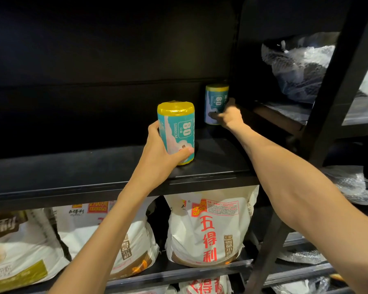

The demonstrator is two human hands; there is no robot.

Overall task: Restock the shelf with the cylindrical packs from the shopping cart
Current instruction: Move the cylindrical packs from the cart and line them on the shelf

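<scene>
Packs stand upright on the shelf [210,166] — my left grip [157,153] holds the near pack [176,128]. My right grip [227,115] clasps the far pack [216,100].

far pack [216,102] base behind right hand [227,115], print perhaps blurred

head view | faces forward, slightly down | close to black shelf [115,166] | single view

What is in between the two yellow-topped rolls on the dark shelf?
Nothing stands between them. In the head view, only bare black shelf separates the near roll, held by the left hand, from the far roll, held by the right hand.
</scene>
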